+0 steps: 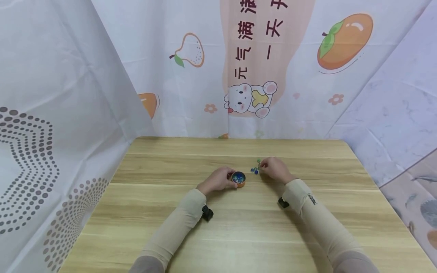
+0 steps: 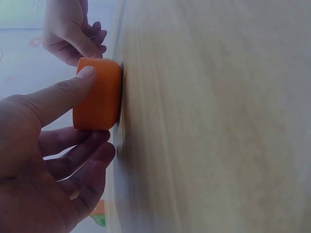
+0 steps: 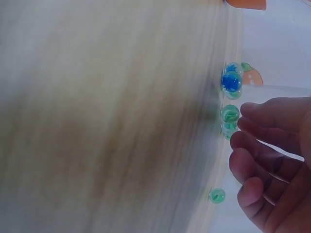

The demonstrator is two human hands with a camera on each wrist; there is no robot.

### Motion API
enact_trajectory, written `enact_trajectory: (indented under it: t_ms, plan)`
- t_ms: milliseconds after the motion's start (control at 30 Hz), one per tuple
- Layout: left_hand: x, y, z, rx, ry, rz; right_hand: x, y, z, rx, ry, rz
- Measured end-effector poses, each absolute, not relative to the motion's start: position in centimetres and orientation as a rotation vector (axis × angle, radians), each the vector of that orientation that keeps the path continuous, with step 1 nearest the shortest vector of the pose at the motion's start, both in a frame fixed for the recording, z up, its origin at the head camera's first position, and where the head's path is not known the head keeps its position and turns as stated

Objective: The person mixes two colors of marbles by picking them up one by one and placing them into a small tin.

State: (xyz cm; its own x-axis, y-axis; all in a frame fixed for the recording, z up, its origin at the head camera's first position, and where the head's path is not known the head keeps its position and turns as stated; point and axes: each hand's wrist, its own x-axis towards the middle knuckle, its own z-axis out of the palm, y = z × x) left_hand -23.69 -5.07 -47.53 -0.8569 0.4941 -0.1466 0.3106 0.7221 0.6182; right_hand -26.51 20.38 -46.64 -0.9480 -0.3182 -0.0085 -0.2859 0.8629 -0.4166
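Note:
My left hand (image 1: 219, 179) holds a small round orange container (image 1: 241, 185) low at the tabletop, thumb on one side and fingers on the other. Blue and green glass marbles (image 1: 238, 177) lie inside it. In the left wrist view the orange wall (image 2: 99, 97) is between thumb and fingers. To the right, my right hand (image 1: 276, 169) is beside a loose group of marbles. The right wrist view has its thumb and fingertips right at a green marble (image 3: 230, 114), not closed round it. A blue marble (image 3: 232, 82) sits by other marbles, and a single green one (image 3: 217, 195) lies apart.
The wood-grain table (image 1: 246, 227) stretches around both hands. A printed white curtain (image 1: 191, 98) hangs behind its far edge, with more cloth at the left and right sides. A black wrist camera (image 1: 207, 213) is strapped to the left sleeve.

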Motion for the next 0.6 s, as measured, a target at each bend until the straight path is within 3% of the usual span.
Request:
enact_trajectory:
  t_ms: [600]
  plan:
    - [-23.74,-5.19,-47.52,0.625,2.615,0.877,-26.79,19.95,-46.62,-0.476,2.941,-0.643]
